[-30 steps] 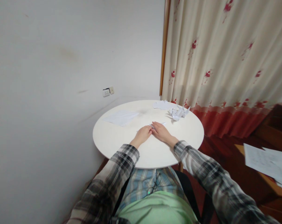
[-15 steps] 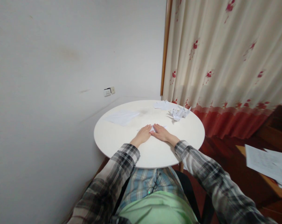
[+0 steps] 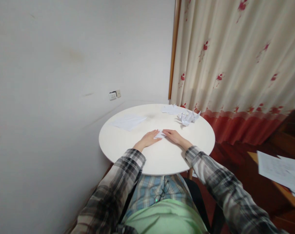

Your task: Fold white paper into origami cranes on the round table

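A small folded piece of white paper (image 3: 160,134) lies on the round white table (image 3: 162,162) in front of me. My left hand (image 3: 149,139) rests on its left part, fingers stretched out flat and the thumb apart along the near edge. From the other side, my right hand (image 3: 173,136) has its fingers bent together on the paper's upper right edge. The hands cover both ends of the paper, so its full outline is hidden.
A flat white sheet (image 3: 129,122) lies at the table's far left. Folded paper pieces (image 3: 188,117) are heaped at the far right, before another paper sheet (image 3: 171,109). Written papers (image 3: 275,169) lie on a wooden surface to the right. A wall borders the left side.
My hands have drawn slightly apart, baring more of the folded paper between them. The right hand has shifted a little right, and its fingers are more bent.
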Motion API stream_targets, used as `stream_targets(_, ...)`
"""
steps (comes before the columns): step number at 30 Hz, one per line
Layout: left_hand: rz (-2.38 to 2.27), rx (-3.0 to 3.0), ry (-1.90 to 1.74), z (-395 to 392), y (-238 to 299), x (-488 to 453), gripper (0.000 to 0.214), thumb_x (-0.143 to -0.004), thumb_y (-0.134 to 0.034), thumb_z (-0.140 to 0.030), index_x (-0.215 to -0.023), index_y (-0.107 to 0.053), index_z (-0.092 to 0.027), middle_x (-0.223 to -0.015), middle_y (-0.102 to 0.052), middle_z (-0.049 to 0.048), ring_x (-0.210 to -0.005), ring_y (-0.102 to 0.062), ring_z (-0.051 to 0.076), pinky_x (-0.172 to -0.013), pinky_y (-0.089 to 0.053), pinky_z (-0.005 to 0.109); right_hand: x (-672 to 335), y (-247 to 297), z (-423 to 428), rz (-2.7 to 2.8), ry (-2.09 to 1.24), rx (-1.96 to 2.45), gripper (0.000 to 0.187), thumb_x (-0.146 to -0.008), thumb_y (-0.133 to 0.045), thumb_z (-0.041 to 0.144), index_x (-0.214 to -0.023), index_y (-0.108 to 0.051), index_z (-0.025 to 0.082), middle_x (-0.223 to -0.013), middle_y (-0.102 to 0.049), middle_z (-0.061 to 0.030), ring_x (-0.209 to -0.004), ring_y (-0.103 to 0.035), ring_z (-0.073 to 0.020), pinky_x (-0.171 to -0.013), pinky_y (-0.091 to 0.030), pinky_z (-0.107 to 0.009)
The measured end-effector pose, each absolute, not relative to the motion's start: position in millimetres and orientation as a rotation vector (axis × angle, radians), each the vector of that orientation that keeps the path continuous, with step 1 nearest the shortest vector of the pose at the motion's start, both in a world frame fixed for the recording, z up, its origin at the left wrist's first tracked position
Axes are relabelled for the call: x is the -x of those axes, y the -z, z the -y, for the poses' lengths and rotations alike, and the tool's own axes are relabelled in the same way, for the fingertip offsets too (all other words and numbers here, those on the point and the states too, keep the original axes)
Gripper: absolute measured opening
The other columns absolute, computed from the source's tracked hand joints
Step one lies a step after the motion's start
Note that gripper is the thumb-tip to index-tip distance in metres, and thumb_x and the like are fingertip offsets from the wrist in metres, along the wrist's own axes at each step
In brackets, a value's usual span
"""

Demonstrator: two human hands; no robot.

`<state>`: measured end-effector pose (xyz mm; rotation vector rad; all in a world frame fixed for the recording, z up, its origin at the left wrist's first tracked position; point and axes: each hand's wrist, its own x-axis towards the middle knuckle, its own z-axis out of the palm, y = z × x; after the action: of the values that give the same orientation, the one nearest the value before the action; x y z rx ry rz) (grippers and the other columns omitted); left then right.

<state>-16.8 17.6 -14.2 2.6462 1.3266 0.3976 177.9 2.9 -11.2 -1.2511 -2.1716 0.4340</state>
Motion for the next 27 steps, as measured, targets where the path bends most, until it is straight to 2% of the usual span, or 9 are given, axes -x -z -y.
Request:
stream_targets(5, -1.248, -2.518, -0.598, -19.9, 16.1, 21.7, 0.049, -0.083, -0.042, -0.042, -0.124, -0.047, -0.015, -0.134, -0.041, 0.0073, -0.125, -0.037, 0.016, -0.104, -0.026, 0.027, -184.2, 15.6, -8.2, 2.015, -0.387, 1.295, 0.037, -0.090, -0.032, 0.032, -0.095, -0.065, 0.016, -0.098, -0.067, -0.0040, -0.088, -0.059, -0.0152, -0.082, -0.042, -0.026)
stream_targets(14, -1.169, -2.446, -0.750, -23.9, 19.3, 23.2, 0.040, -0.087, -0.035, -0.036, -0.111, -0.059, -0.015, -0.121, -0.055, 0.0053, -0.117, -0.046, 0.015, -0.101, -0.032, 0.028, -180.5, 17.0, -6.2, 2.000, -0.215, 1.241, 0.022, -0.079, -0.054, 0.030, -0.093, -0.066, 0.018, -0.099, -0.066, -0.0047, -0.094, -0.058, -0.0155, -0.086, -0.041, -0.026)
stream_targets(17, -1.192, -2.443, -0.781, -25.5, 20.4, 23.9, 0.038, -0.087, -0.037, -0.034, -0.113, -0.058, -0.016, -0.122, -0.055, 0.0053, -0.117, -0.047, 0.016, -0.100, -0.034, 0.029, -178.9, 16.0, -2.4, 2.084, -0.265, 1.179, 0.025, -0.075, -0.060, 0.030, -0.095, -0.066, 0.017, -0.097, -0.067, -0.0054, -0.091, -0.060, -0.0165, -0.084, -0.043, -0.027)
stream_targets(21, -1.134, -2.416, -0.834, -25.8, 21.1, 23.4, 0.036, -0.083, -0.045, -0.034, -0.112, -0.058, -0.017, -0.120, -0.056, 0.0052, -0.117, -0.047, 0.018, -0.100, -0.034, 0.032, -178.2, 15.1, -1.8, 2.133, -0.288, 1.131, 0.021, -0.073, -0.061, 0.022, -0.093, -0.066, 0.016, -0.094, -0.067, -0.0064, -0.087, -0.061, -0.0167, -0.081, -0.045, -0.028)
stream_targets(27, -1.111, -2.270, -0.877, -20.2, 18.0, 21.9, 0.034, -0.072, -0.059, -0.028, -0.102, -0.064, -0.014, -0.107, -0.064, 0.0066, -0.101, -0.058, 0.020, -0.094, -0.040, 0.031, -177.5, 15.6, -4.2, 2.096, -0.309, 1.132, 0.016, -0.070, -0.063, 0.017, -0.086, -0.068, 0.017, -0.089, -0.068, -0.0061, -0.082, -0.062, -0.0166, -0.077, -0.046, -0.028)
